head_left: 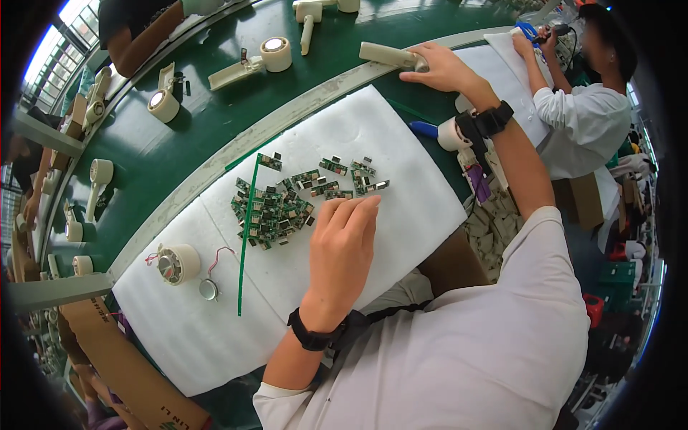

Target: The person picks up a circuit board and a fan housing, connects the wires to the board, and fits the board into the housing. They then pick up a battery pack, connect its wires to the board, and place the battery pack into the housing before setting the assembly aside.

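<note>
My right hand (443, 69) reaches out to the rail at the belt's edge. Its fingers are closed around one end of a cream handheld fan body (383, 54), whose handle points left. Over the white foam sheet (387, 244), my left hand (342, 233) is bent with its fingers together. Its palm side is hidden, so whatever it may hold cannot be made out. Just beyond its fingertips lies a loose group of small green circuit boards (333, 166), beside a denser pile of boards (269, 211). A thin green strip (249, 236) lies across that pile.
At the sheet's left are a round cream motor housing (178, 263) and a silver disc with red wires (208, 289). Fan bodies (276, 54) lie on the green conveyor (208, 118) behind a pale rail (236, 147). A co-worker (584, 122) sits at the right; a cardboard box (122, 358) stands lower left.
</note>
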{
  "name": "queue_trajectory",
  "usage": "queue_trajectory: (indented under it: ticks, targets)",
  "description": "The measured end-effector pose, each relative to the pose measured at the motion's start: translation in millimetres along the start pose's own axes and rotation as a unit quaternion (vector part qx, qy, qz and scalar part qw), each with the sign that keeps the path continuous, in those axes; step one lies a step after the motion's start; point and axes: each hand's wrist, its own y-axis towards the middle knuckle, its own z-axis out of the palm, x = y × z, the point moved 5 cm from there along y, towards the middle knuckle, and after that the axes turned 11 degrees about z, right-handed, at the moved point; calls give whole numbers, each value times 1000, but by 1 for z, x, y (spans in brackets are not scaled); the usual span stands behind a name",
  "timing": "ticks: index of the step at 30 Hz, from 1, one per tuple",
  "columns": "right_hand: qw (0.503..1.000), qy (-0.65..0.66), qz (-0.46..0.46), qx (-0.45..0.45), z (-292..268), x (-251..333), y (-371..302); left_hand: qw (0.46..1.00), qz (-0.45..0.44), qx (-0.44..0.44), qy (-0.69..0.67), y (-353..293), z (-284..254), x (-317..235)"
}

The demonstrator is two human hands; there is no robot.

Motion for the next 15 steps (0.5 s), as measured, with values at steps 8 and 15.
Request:
queue_trajectory:
  ticks: [8,15]
  targets:
    - [996,-54,-4,76,3,-42,-9,997,9,71,-25,1,3,-13]
    - [976,154,-59,142,-124,83,-90,998,8,61,6,-8,-11,-15]
